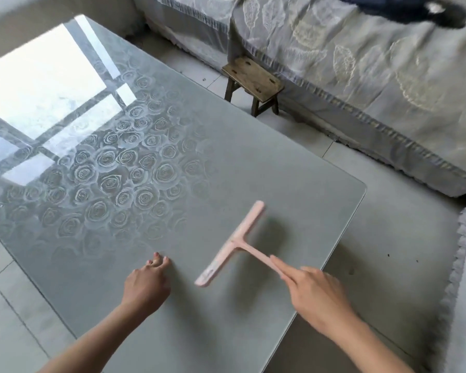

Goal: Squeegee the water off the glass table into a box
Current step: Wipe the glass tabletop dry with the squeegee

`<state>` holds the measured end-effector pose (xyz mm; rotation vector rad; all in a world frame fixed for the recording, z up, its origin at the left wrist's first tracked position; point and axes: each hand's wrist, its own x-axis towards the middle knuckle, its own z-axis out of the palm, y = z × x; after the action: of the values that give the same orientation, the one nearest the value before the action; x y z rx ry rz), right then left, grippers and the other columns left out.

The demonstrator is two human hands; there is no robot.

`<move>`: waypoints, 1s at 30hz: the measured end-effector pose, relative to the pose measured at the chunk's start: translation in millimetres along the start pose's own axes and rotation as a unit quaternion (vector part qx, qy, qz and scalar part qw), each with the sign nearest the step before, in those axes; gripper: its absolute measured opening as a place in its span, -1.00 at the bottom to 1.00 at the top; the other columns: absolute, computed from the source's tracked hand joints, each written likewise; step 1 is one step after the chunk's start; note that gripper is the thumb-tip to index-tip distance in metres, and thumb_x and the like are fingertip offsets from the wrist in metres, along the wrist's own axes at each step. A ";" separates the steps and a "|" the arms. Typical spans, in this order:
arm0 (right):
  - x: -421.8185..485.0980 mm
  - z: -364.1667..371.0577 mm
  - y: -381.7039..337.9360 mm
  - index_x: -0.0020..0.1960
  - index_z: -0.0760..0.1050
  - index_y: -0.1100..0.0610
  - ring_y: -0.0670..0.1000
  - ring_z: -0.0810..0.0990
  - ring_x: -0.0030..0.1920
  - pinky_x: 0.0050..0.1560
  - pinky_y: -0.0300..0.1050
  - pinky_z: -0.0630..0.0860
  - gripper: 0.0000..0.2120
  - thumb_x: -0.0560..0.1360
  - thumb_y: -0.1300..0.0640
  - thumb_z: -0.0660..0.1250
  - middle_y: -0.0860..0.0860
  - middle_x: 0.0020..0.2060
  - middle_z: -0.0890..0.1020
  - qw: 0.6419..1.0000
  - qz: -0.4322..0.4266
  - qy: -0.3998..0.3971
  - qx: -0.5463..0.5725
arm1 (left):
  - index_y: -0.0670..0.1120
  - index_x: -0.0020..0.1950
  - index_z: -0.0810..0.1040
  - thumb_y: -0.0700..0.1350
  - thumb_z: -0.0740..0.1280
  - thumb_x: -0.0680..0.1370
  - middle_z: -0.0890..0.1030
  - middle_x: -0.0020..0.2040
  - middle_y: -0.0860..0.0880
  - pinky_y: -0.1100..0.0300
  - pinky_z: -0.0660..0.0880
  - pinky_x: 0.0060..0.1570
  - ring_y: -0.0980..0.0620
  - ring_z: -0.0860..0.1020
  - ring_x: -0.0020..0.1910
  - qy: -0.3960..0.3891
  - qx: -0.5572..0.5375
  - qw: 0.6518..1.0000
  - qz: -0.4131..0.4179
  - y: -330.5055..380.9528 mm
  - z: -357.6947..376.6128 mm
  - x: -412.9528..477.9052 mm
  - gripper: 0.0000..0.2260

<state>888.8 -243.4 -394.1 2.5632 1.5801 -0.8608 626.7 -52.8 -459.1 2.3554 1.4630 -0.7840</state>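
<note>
One squeegee point(237, 240) in right hand point(315, 294), glass table point(226, 162)

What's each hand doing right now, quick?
Left hand: open, fingertips resting on the glass table.
Right hand: holding the pink squeegee by its handle.

Pale grey floor tiles point(388, 238) run to the right and far side. A small, worn wooden stool point(253, 76) stands against a couch draped in grey leaf-patterned cloth point(361, 76). A bright barred window shows only as a reflection, far left.
</note>
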 end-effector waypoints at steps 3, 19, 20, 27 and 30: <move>-24.1 -1.7 26.9 0.40 -0.07 -0.48 0.04 0.57 -0.02 -0.20 -0.08 0.29 -0.58 0.61 -0.14 -0.07 -0.06 -0.27 0.35 0.999 0.038 -0.021 -0.017 | 0.20 0.42 0.30 -0.06 0.14 0.51 0.24 0.51 0.15 0.14 0.40 0.18 0.00 0.45 0.33 0.014 -0.042 0.999 -0.002 -3.7 -2.0 2.7 -0.53; 90.7 -46.4 -52.6 0.44 0.02 -0.34 0.16 0.58 -0.07 -0.24 -0.02 0.32 -0.57 0.61 -0.07 -0.02 0.02 -0.10 0.58 0.993 -0.089 -0.017 -0.081 | -0.17 0.52 0.20 -0.25 0.23 0.49 0.18 0.53 -0.15 -0.01 0.23 0.41 -0.12 0.15 0.50 0.074 -0.221 0.963 -0.136 -61.8 -13.3 25.7 -0.42; 81.1 -52.7 -39.1 0.43 -0.01 -0.38 0.12 0.58 -0.06 -0.23 -0.03 0.33 -0.56 0.60 -0.09 -0.02 -0.03 -0.10 0.58 0.992 -0.076 -0.035 -0.093 | -0.18 0.54 0.13 -0.18 0.23 0.51 0.09 0.55 -0.18 -0.01 0.15 0.44 -0.13 0.07 0.53 0.055 -0.201 0.966 -0.153 -65.1 -11.6 25.1 -0.40; 103.3 -37.7 -75.9 0.50 -0.09 -0.30 0.10 0.58 0.03 -0.05 -0.05 0.44 -0.52 0.63 -0.04 -0.05 0.01 0.02 0.56 0.982 -0.092 -0.095 -0.137 | -0.19 0.56 -0.03 0.01 0.14 0.60 -0.03 0.57 -0.14 -0.01 0.05 0.49 -0.09 -0.01 0.55 -0.025 -0.191 0.958 -0.214 -70.7 1.8 20.0 -0.38; 142.7 -27.5 -125.5 0.52 -0.03 -0.20 0.16 0.57 0.02 -0.11 -0.04 0.42 -0.51 0.64 0.05 -0.02 0.07 0.01 0.56 0.983 -0.117 -0.069 -0.124 | -0.15 0.56 0.01 -0.15 0.12 0.58 0.03 0.58 -0.08 0.01 0.11 0.48 -0.02 0.02 0.55 -0.023 -0.219 0.951 -0.218 -76.2 2.7 21.7 -0.43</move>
<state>845.5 -56.4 -401.9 2.1351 1.8395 -0.7780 566.0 -2.9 -468.9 1.7021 1.9331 -0.5249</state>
